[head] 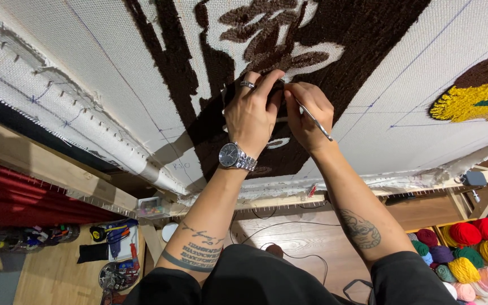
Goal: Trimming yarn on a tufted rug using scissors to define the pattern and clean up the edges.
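Observation:
A white tufting cloth (pixel 91 62) is stretched on a wooden frame (pixel 63 169), with dark brown tufted pile (pixel 345 51) across its middle. My left hand (pixel 251 113), with a ring and a silver wristwatch, presses its fingers on the brown pile. My right hand (pixel 306 116) sits right beside it, pinching a thin metal tool (pixel 316 120) whose tip is hidden at the pile under my fingers. Both hands touch each other at the fingertips.
A yellow and brown tufted patch (pixel 475 96) lies at the right of the cloth. Several yarn balls (pixel 473 254) in red, yellow, green and pink sit in a wooden rack at the lower right. Tools (pixel 114 237) lie on the wooden floor at lower left. A cable (pixel 289 248) trails below.

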